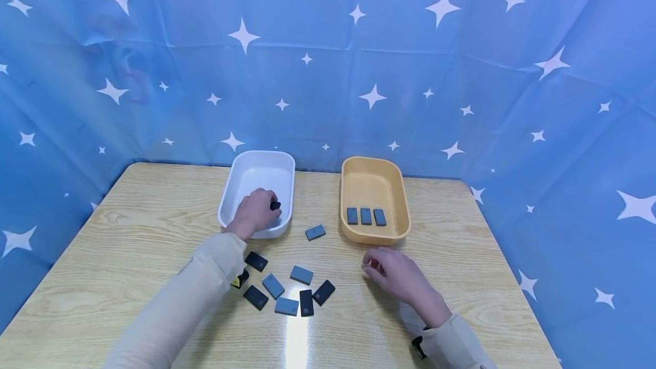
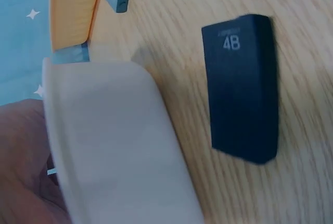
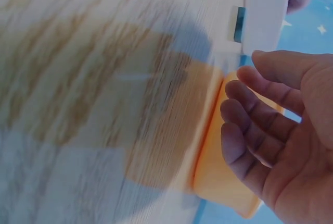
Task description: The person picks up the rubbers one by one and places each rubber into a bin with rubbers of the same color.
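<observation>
My left hand [image 1: 253,210] reaches over the near rim of the white bin [image 1: 256,175] and pinches a small black eraser [image 1: 275,205] inside it. In the left wrist view the bin's wall hides most of that hand and what it holds. A black eraser [image 2: 239,88] marked 4B lies on the table beside this bin. My right hand [image 1: 396,275] hovers just in front of the orange bin [image 1: 371,181], fingers loosely curled; its palm [image 3: 302,177] shows nothing held. Inside the orange bin, 3 blue-grey erasers [image 1: 366,216] lie in a row.
Between the arms, several black erasers [image 1: 306,303] and blue-grey erasers [image 1: 286,306] lie scattered on the wooden table [image 1: 435,226]. One blue-grey eraser [image 1: 315,232] lies between the bins. A blue star-patterned curtain [image 1: 328,73] stands behind the table and along its sides.
</observation>
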{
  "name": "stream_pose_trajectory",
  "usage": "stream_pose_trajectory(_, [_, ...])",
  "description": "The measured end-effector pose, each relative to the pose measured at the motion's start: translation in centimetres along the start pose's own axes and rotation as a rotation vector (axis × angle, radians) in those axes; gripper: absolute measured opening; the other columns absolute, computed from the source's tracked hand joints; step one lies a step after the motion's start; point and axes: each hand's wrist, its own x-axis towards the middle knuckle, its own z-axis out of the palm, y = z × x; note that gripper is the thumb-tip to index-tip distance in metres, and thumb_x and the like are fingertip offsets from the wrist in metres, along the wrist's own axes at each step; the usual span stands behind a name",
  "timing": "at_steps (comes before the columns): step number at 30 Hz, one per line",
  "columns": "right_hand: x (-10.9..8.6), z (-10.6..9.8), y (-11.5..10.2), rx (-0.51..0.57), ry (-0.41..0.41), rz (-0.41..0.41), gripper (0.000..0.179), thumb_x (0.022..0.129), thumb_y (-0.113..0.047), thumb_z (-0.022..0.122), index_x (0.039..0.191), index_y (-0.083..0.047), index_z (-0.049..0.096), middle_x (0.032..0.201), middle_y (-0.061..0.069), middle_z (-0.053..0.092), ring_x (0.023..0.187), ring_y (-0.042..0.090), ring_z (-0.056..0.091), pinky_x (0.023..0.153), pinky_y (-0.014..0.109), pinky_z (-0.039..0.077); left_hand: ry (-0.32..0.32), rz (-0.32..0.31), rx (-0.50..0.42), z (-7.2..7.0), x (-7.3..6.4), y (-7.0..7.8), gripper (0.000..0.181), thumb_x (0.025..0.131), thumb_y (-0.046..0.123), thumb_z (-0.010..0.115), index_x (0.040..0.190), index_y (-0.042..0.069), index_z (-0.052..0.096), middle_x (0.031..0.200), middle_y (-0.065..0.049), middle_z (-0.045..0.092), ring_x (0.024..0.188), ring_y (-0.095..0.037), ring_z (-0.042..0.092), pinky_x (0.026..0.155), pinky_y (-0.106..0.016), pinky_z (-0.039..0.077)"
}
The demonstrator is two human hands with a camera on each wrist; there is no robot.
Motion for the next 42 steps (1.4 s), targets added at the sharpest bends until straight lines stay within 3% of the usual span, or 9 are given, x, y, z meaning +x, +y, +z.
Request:
stream_pose_trajectory(13, [0.0, 0.2, 0.2, 0.0, 0.003, 0.0, 0.004, 0.088, -0.021, 0.071, 0.088, -0.02, 0.067, 0.079, -0.012, 0.062, 0.072, 0.002, 0.056, 0.064, 0.023, 0.047, -0.047, -0.055, 0.051, 1.3, 1.1, 0.4, 0.034, 0.092, 0.03, 0.066, 0.116, 0.006, 0.065, 0.108, -0.011, 0.063, 0.093, -0.025, 0.062, 0.085, -0.042, 0.051])
stream_pose_trajectory(23, [0.1, 0.4, 0.2, 0.0, -0.001, 0.003, 0.005, 0.088, -0.022, 0.071, 0.088, -0.022, 0.067, 0.078, -0.013, 0.061, 0.071, 0.001, 0.055, 0.064, 0.023, 0.046, -0.055, -0.021, 0.099, 1.3, 1.3, 0.5, 0.032, 0.09, 0.029, 0.069, 0.115, 0.009, 0.067, 0.107, -0.008, 0.064, 0.09, -0.024, 0.061, 0.082, -0.04, 0.051])
stream_pose_trajectory(42, [0.1, 0.5, 0.1, 0.01, -0.014, 0.027, 0.006, 0.088, -0.023, 0.071, 0.087, -0.024, 0.065, 0.077, -0.015, 0.06, 0.069, -0.001, 0.052, 0.062, 0.021, 0.044, -0.035, -0.031, 0.169, 1.6, 1.3, 0.8, 0.035, 0.088, 0.034, 0.07, 0.115, 0.012, 0.068, 0.102, -0.007, 0.064, 0.085, -0.023, 0.06, 0.076, -0.041, 0.051])
